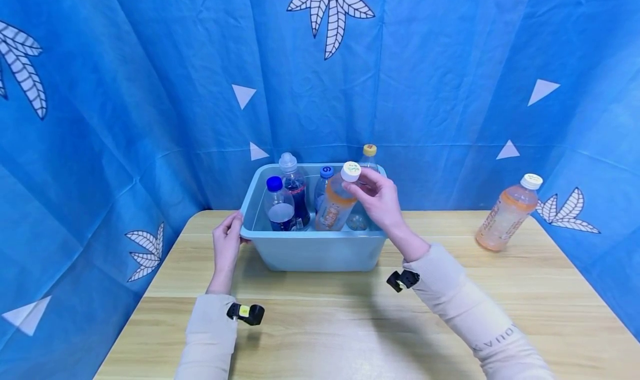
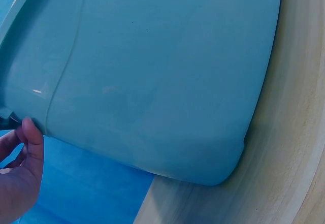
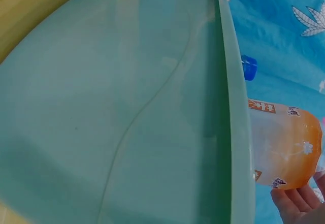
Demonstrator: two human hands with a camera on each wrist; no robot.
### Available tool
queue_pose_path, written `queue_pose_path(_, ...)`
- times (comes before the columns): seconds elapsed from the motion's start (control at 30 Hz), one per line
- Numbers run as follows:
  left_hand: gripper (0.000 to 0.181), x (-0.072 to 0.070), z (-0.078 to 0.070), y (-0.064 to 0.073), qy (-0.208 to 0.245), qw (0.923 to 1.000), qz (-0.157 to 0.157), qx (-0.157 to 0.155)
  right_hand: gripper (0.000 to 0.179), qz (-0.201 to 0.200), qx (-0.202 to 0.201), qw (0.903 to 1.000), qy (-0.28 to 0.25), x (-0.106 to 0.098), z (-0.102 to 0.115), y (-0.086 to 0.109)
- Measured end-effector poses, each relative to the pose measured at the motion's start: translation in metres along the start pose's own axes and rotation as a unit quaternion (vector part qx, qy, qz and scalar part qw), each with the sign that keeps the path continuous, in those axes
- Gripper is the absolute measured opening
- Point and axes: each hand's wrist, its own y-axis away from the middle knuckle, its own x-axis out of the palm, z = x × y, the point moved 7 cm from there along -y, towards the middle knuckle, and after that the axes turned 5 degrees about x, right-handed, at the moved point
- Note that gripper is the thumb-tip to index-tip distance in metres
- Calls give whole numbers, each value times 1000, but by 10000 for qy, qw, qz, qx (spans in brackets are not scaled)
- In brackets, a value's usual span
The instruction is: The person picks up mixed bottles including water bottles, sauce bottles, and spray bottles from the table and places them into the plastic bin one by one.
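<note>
A light blue plastic tub (image 1: 320,253) stands on the table with several bottles in it. My left hand (image 1: 227,240) grips the left end of its rim; in the left wrist view the thumb of that hand (image 2: 24,170) presses the rim. Near its white cap, my right hand (image 1: 380,199) holds a bottle with an orange label (image 1: 334,208), slightly tilted, its lower part inside the tub. Whether its base touches the tub floor is hidden by the front wall. The right wrist view shows this bottle (image 3: 284,145) above the rim, fingers at its shoulder.
Inside the tub are a blue-capped bottle (image 1: 280,208), a clear-topped dark bottle (image 1: 298,194), a light-blue-capped bottle (image 1: 326,173) and a yellow-capped bottle (image 1: 369,151). Another orange bottle (image 1: 506,216) stands on the wooden table (image 1: 320,330) at right. A blue curtain (image 1: 425,91) hangs behind.
</note>
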Motion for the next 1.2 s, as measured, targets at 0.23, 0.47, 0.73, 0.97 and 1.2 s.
queue_pose_path(0.23, 40, 14, -54, 22, -280, 9993, -117, -217, 31, 146, -3, 9998, -112, 8, -3, -3)
queue_pose_path(0.47, 35, 8, -30, 12, 84, 10000, 29, -22, 32, 112, 168, 9997, -127, 14, -9, -6)
queue_pose_path(0.73, 40, 9, -32, 14, -148, 9995, 13, -261, 32, 155, 280, 9994, 88, 19, -17, -7)
queue_pose_path(0.97, 36, 10, -41, 18, 109, 9998, 65, -181, 34, 124, 313, 9990, 278, 23, -18, -10)
queue_pose_path(1.2, 37, 7, -28, 12, 153, 9997, -19, -179, 35, 167, 378, 9984, 384, 27, -41, -19)
